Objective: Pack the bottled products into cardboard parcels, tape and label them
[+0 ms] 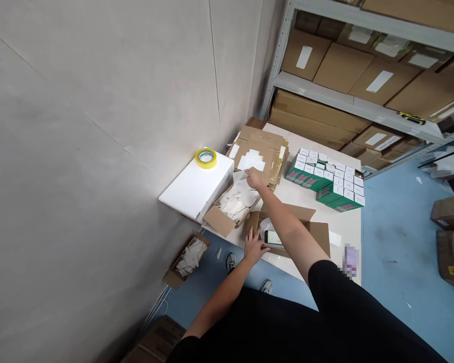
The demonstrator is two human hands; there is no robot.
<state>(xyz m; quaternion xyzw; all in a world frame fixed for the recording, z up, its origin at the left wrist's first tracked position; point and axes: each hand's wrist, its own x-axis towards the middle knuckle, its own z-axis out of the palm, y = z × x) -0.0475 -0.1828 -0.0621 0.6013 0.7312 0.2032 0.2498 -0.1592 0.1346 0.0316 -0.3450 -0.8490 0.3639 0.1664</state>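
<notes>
My right hand (254, 179) reaches across to a long open carton (220, 218) filled with crumpled white paper (234, 200). Its fingers are closed on a sheet of that paper at the carton's far end. My left hand (254, 247) lies at the near left edge of an open cardboard box (320, 237), fingers apart and touching it. Inside this box are white packing paper and a dark-edged item with a pale label (273, 237), which I cannot identify. My right forearm hides part of the box.
A yellow tape roll (206, 158) lies on a white foam box (196, 186) by the wall. Flattened cartons (259, 143) and small green-and-white boxes (336, 184) stand farther back on the table. Below, a paper-filled carton (187, 262) sits left; a loaded shelf (348, 96) rises behind.
</notes>
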